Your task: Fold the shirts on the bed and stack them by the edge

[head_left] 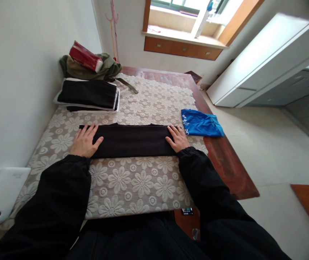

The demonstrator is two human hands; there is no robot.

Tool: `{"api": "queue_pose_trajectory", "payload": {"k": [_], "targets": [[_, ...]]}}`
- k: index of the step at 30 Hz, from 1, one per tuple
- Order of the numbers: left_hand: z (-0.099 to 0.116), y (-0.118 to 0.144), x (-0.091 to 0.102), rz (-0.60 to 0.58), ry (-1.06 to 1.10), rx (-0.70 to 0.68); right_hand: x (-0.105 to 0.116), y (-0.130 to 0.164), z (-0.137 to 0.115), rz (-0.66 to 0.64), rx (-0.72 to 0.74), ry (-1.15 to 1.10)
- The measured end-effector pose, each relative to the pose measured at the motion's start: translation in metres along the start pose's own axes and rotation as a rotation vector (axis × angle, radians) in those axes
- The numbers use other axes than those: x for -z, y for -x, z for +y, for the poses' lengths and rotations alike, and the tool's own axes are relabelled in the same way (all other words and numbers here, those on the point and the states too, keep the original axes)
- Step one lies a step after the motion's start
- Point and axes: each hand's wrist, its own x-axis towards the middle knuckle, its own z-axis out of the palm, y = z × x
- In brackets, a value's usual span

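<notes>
A black cloth (pixel 134 141), folded into a long flat strip, lies across the table in front of me. My left hand (pixel 86 141) rests flat on its left end, fingers spread and pointing away from me. On the right end lies my right hand (pixel 177 138), also flat with the fingers stretched out. Just beyond my right hand is a folded blue cloth (pixel 201 123) with white lettering. Farther back on the left sits a stack of folded black cloths (pixel 88 93) with white layers showing between them.
A floral lace tablecloth (pixel 140 182) covers most of the wooden table (pixel 231 168). An olive-green bag (pixel 107 66) with a red packet (pixel 85 56) on top sits at the back left. At the near left lies a white device (pixel 7 191) with a dark round spot.
</notes>
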Motion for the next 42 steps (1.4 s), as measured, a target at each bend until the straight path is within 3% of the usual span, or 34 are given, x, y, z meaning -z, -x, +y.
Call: {"api": "queue_pose_trajectory", "payload": {"k": [11,16,21,26,33,42], "targets": [[-0.011,-0.004,-0.006,0.053,0.090,0.061,0.000,0.000,0.001,0.002,-0.005,-0.029],[-0.016,-0.003,-0.011,0.068,0.070,0.027,-0.001,0.001,0.001,0.012,-0.004,-0.029],[-0.019,-0.012,-0.004,0.015,0.008,-0.024,0.001,0.001,0.000,-0.004,-0.006,0.000],[-0.018,-0.021,0.000,0.116,-0.011,0.056,0.006,-0.014,-0.003,-0.035,-0.033,0.061],[-0.035,-0.023,-0.013,0.144,0.094,0.088,-0.009,-0.031,-0.001,0.266,0.004,-0.025],[-0.046,-0.023,-0.019,0.132,0.089,0.040,-0.020,-0.028,0.011,0.277,0.066,-0.054]]}}
